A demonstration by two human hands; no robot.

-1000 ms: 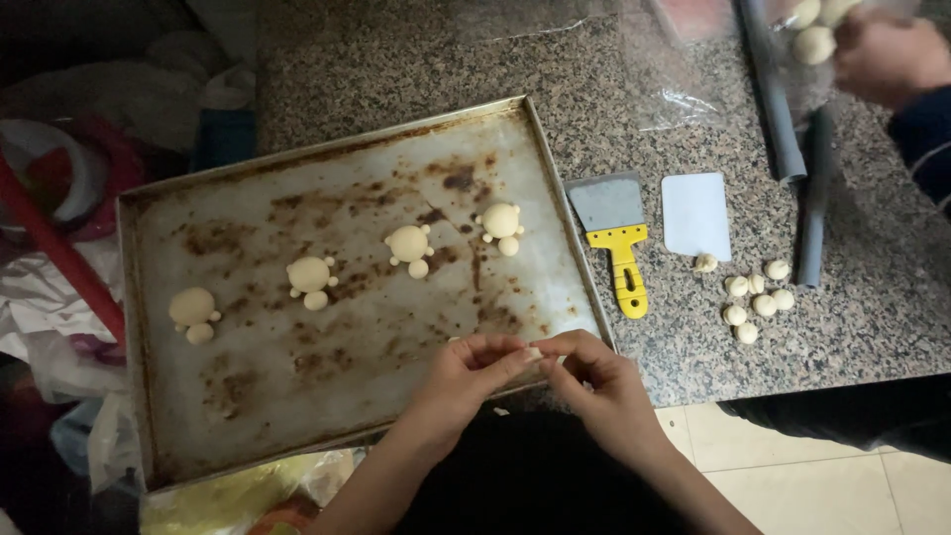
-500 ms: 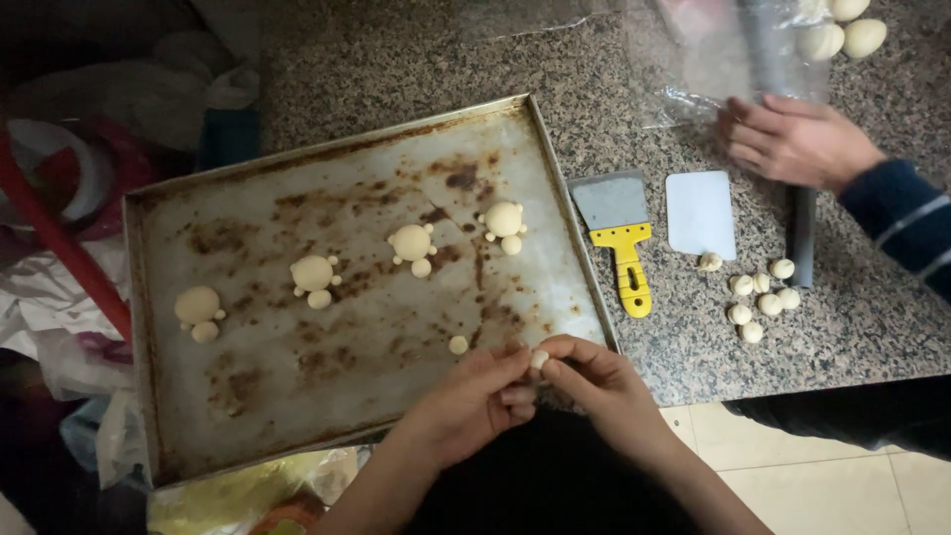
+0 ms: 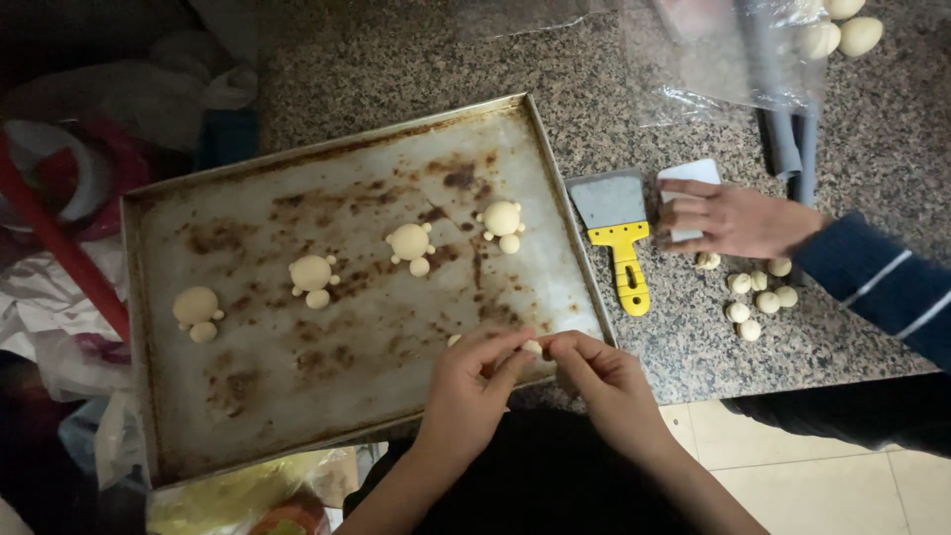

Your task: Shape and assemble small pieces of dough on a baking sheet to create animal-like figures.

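— What lies right of the tray?
— A scraper (image 3: 614, 233) with a yellow handle, flat on the speckled counter (image 3: 396, 69). Just right of it sits a white card (image 3: 690, 176).
— And farther right?
— Small dough balls (image 3: 759, 300) in a cluster. A clear plastic bag (image 3: 728, 54) lies at the far edge.

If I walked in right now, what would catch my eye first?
Probably the big stained baking tray on the speckled counter, with four little dough figures lined across it. At its near edge, the left hand and right hand pinch a small dough bit. Right of the tray lies a yellow-handled scraper.
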